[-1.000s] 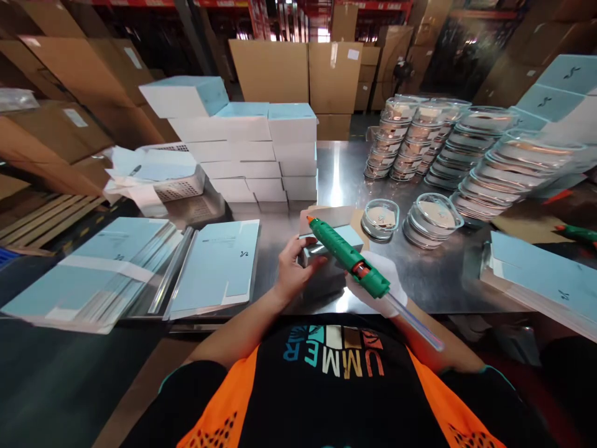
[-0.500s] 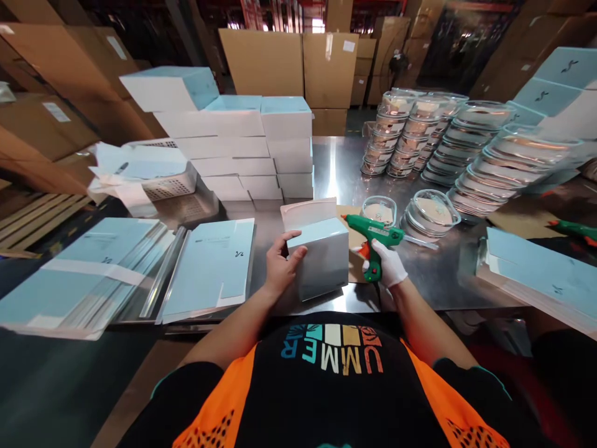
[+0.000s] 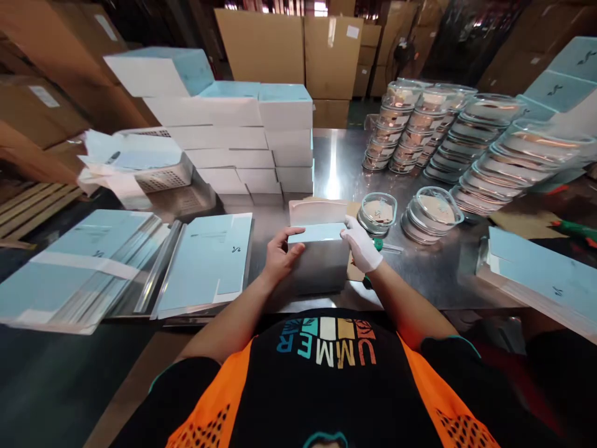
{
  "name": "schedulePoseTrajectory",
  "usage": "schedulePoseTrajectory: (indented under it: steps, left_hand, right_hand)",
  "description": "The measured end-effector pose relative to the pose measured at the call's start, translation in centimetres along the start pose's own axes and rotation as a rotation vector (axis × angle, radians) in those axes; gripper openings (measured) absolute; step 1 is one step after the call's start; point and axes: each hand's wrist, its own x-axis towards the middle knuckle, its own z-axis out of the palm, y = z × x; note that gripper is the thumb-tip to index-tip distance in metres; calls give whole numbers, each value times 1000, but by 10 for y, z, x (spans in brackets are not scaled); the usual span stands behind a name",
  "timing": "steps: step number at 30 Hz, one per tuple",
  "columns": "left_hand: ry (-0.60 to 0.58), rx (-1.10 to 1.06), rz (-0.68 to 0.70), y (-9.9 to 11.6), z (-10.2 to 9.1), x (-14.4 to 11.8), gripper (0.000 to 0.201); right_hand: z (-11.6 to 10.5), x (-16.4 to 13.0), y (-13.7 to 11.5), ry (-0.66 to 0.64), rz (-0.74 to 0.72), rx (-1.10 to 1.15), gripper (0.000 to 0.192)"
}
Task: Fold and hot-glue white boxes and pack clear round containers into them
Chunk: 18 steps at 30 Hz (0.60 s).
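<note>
A small pale-blue and white carton (image 3: 319, 261) stands on the steel table (image 3: 438, 274) right in front of me, its back flap upright. My bare left hand (image 3: 278, 256) grips its left side with the thumb on top. My right hand (image 3: 361, 246), in a white glove, presses on the carton's top right corner. The green glue gun (image 3: 379, 244) lies on the table just behind my right hand, mostly hidden by it.
Flat blue box blanks (image 3: 205, 264) lie in piles at left, more at right (image 3: 543, 274). Finished boxes (image 3: 237, 134) are stacked behind. Stacks of lidded glass bowls (image 3: 466, 146) fill the right, with two bowls (image 3: 431, 214) near the carton. A white basket (image 3: 156, 177) sits at left.
My right hand set the green glue gun down on the table to the right and moved onto the carton's top. My left hand stayed on the carton's left side.
</note>
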Motion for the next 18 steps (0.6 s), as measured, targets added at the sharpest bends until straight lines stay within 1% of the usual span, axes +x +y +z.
schedulePoseTrajectory:
  steps: [2,4,6,7,8,10,11,12,13,16,18]
  left_hand:
    - [7,-27,31,-5,3,1,72]
    - [49,-105,85,-9,6,2,69]
    - [86,-193,139,-11,7,3,69]
    - [84,-214,162,-11,6,5,69]
    - [55,-211,188,-10,4,6,67]
    - [-68,-154,244,-4,-3,9,56]
    - [-140,-122,266,-1,-7,10,51]
    - [-199,-99,281,2,-10,12,48]
    - [-233,-88,291,4,-13,13,47]
    - [-228,-104,309,8,-17,14,40]
    - [-224,-97,318,9,-16,12,39]
  right_hand:
    - [-3,1,-3,-30,-29,4,54]
    - [-12,-2,-1,-45,-92,-38,65]
    - [-22,-9,2,-100,-178,-129,75]
    - [-25,-13,3,-135,-224,-178,72]
    - [-27,-18,4,-171,-269,-215,64]
    - [-26,-27,3,-225,-334,-232,44]
    - [-25,-30,1,-241,-349,-223,36]
    - [-23,-33,-1,-248,-356,-215,32]
    - [-22,-34,-2,-251,-355,-212,30]
    - [-22,-34,-5,-266,-360,-226,25]
    - [-23,-34,-1,-271,-376,-238,26]
